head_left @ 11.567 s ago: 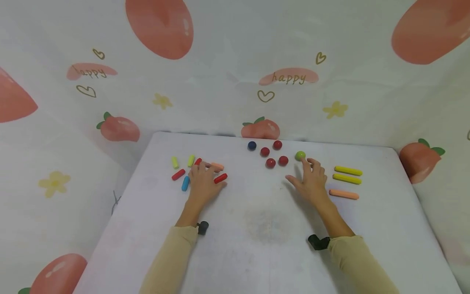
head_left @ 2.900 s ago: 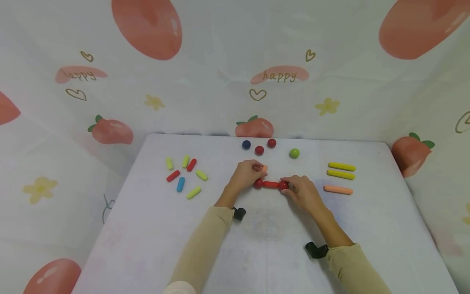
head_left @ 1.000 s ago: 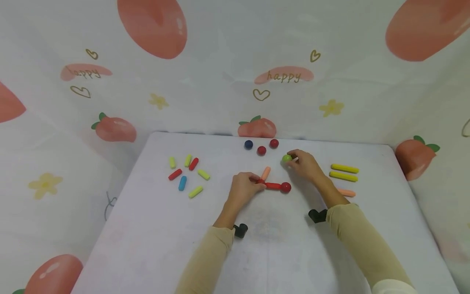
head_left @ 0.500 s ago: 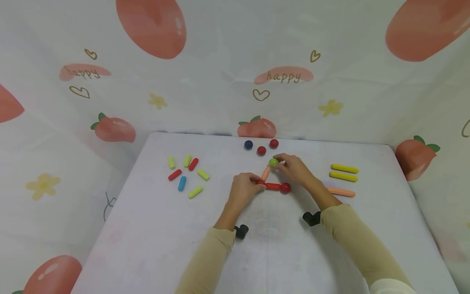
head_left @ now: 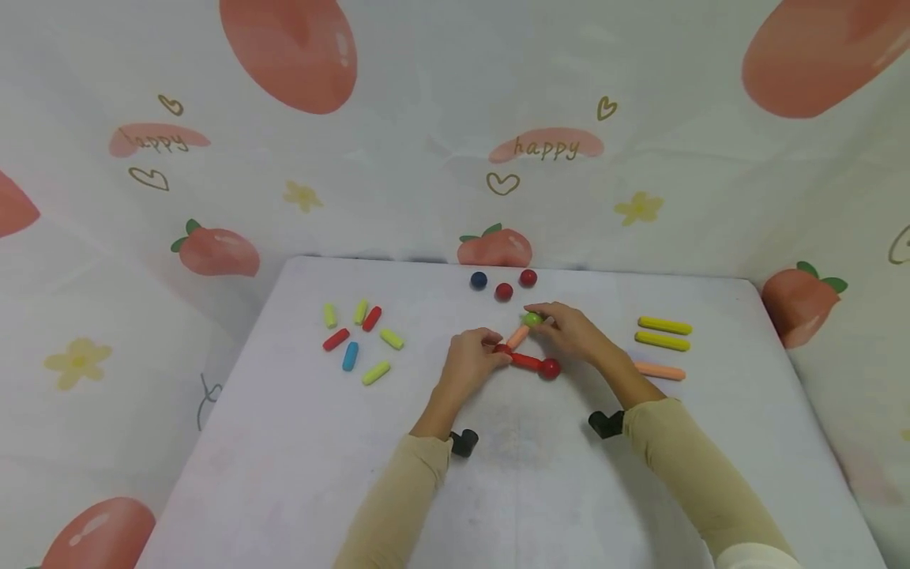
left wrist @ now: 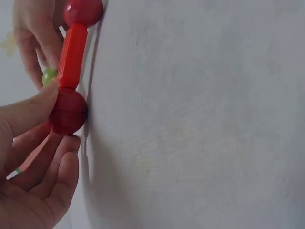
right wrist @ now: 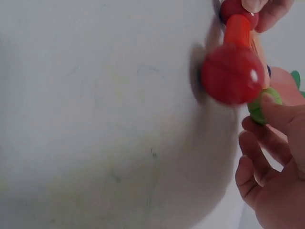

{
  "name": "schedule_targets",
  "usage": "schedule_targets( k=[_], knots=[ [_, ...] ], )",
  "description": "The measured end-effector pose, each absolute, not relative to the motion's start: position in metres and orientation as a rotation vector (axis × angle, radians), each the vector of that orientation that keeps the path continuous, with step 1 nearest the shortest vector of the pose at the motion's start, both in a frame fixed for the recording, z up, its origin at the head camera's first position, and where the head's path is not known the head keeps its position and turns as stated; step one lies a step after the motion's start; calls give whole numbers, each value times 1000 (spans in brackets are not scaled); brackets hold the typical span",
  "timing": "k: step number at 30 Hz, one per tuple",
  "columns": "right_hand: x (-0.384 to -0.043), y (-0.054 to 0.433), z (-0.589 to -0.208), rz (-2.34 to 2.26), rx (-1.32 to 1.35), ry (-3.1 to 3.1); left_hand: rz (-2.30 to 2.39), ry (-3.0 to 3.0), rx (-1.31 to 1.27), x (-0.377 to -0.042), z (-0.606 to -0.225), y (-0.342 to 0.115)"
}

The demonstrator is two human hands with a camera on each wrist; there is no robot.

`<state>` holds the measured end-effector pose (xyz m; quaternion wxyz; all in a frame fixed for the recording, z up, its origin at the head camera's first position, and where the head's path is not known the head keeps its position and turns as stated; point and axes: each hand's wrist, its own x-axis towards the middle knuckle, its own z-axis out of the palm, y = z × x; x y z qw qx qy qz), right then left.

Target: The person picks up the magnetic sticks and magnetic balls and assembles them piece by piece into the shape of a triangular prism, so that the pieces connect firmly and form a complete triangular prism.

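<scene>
Between finger and thumb my left hand (head_left: 469,359) pinches a red ball (left wrist: 69,112) at the corner of a joined piece. From that ball a red rod (left wrist: 73,56) runs to a second red ball (head_left: 550,368), and a peach rod (head_left: 518,337) angles away toward the back. At the far end of the peach rod, my right hand (head_left: 572,330) pinches a green ball (right wrist: 264,105) between thumb and fingers. In the right wrist view the green ball meets the peach rod's end. My left hand partly hides the corner ball in the head view.
Two red balls (head_left: 504,292) and a dark blue ball (head_left: 479,280) lie at the table's back edge. Several short rods, including a blue one (head_left: 351,356), are scattered on the left. Two long yellow rods (head_left: 663,341) and a long peach rod (head_left: 659,371) lie on the right.
My right hand took the green ball from the back and brought it left to the peach rod's end. Earlier, the red and peach rods and two red balls came together at the middle.
</scene>
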<state>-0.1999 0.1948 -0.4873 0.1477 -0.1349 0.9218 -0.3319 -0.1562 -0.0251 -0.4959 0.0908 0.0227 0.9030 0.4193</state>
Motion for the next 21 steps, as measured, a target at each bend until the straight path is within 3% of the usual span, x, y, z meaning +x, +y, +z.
schedule_targets(
  k=[9,21],
  knots=[
    [-185,215,-492,-952,-302,2679,1127,2864,-39,-155,-494,-19],
    [-156,210,-496,-881,-97,2733,903,2802,85,-145,-491,-19]
  ],
)
